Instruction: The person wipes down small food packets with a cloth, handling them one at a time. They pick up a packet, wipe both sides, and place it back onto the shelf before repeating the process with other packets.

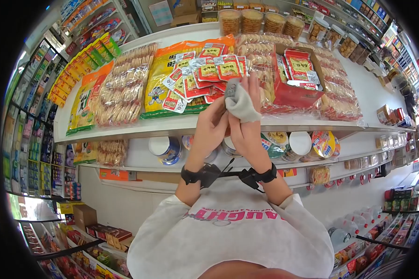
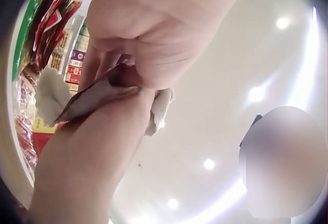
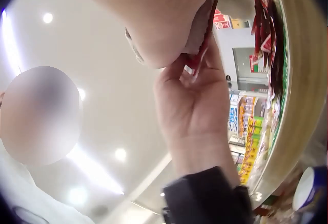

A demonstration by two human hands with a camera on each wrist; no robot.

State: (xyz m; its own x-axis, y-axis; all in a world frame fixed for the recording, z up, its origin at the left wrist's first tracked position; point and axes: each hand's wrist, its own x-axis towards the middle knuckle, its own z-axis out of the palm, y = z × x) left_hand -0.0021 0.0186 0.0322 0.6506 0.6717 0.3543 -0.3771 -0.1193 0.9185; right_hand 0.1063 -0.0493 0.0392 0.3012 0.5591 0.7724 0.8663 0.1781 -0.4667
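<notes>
In the head view my left hand (image 1: 211,128) and right hand (image 1: 245,135) meet in front of the shelf edge. A pale grey cloth (image 1: 243,106) lies in my right hand, folded over toward the left fingers. Between the hands is a small red packet (image 3: 207,43), mostly covered by the cloth; my left thumb and fingers pinch its end in the right wrist view. Just beyond the hands, similar red and white snack packets (image 1: 205,74) lie in a loose pile on a large yellow snack bag (image 1: 156,95).
Right of the hands stands an open red box (image 1: 297,95) of packets, on clear bags of round crackers (image 1: 337,88). Another cracker bag (image 1: 125,86) lies left. Plastic jars (image 1: 260,24) line the back. Instant noodle tubs (image 1: 297,145) stand on the shelf below.
</notes>
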